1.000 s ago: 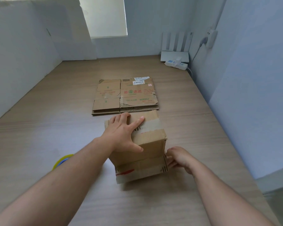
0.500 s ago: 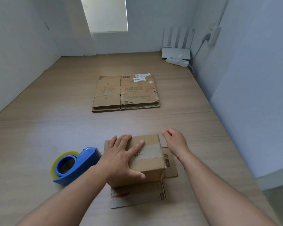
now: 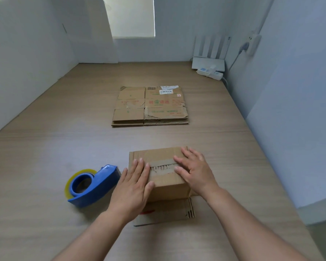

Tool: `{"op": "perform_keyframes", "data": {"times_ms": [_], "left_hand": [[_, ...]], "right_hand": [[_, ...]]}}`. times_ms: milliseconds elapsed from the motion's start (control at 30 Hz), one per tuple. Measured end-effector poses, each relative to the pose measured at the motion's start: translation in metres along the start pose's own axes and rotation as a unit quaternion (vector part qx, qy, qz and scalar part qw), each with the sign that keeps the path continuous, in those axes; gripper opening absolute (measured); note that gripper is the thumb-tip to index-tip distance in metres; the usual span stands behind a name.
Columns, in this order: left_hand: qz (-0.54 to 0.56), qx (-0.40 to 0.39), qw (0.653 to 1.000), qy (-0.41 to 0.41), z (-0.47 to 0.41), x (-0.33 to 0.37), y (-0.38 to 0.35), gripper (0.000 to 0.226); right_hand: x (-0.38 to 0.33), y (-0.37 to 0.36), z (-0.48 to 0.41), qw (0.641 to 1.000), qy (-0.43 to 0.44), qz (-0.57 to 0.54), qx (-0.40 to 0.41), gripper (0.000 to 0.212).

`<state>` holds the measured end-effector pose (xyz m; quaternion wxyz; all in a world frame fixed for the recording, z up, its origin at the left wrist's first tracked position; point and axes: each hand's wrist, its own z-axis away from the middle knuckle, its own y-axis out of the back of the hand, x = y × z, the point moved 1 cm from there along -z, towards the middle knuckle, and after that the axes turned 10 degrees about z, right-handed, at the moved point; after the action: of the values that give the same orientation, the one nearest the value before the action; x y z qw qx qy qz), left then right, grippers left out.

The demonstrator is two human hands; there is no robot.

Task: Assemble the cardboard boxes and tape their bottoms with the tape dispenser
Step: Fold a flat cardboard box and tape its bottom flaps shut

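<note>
Both hands are flat on the small brown cardboard box (image 3: 164,178), which stands on the light wooden table (image 3: 45,166) right in front of the person. The left hand (image 3: 134,183) lies over the box's left edge, fingers straight and together, pressing down and gripping nothing. The right hand (image 3: 194,172) covers the right side of the top face, fingers spread and straight, palm down, also holding nothing. Between the two sets of fingertips runs a seam with a strip of worn tape across the top face. Below the wrists, a loose flap (image 3: 167,211) of the box lies flat on the table, pointing toward the person. Just left of the left hand sits the blue tape dispenser (image 3: 102,183) with its roll of clear yellowish tape, untouched. Well beyond the fingertips lies a stack of flattened brown cardboard boxes (image 3: 150,106). Far off past the right hand, a white router (image 3: 208,63) and a power strip (image 3: 210,72) sit against the wall.
</note>
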<state>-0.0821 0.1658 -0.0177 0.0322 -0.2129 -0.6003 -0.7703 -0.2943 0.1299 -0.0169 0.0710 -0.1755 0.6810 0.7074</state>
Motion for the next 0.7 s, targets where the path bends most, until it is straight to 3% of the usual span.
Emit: {"op": "perform_keyframes", "data": {"times_ms": [200,300,433,500,567,633,700], "left_hand": [[0.004,0.003,1.0,-0.008,-0.007,0.001,0.003,0.096],[0.026,0.018,0.999,-0.004,-0.01,0.0,0.005,0.084],[0.13,0.082,0.988,0.014,-0.003,-0.01,0.008,0.068],[0.182,0.18,0.964,0.074,0.005,-0.028,0.009,0.066],[0.158,0.239,0.939,0.19,0.011,-0.054,0.01,0.066],[0.093,0.204,0.931,0.289,0.012,-0.081,0.009,0.066],[0.042,0.118,0.932,0.341,0.011,-0.098,0.007,0.061]], "right_hand": [[0.001,-0.009,0.011,0.997,0.029,-0.016,0.065,0.052],[0.002,-0.012,0.011,0.997,0.014,-0.025,0.074,0.058],[0.004,-0.014,0.009,0.994,0.016,-0.036,0.101,0.054],[0.005,-0.014,0.008,0.994,0.012,-0.04,0.099,0.044],[0.006,-0.015,0.008,0.994,0.011,-0.038,0.101,0.04],[0.003,-0.013,0.008,0.995,0.007,-0.043,0.093,0.04],[0.003,-0.012,0.007,0.995,0.008,-0.044,0.089,0.04]]}}
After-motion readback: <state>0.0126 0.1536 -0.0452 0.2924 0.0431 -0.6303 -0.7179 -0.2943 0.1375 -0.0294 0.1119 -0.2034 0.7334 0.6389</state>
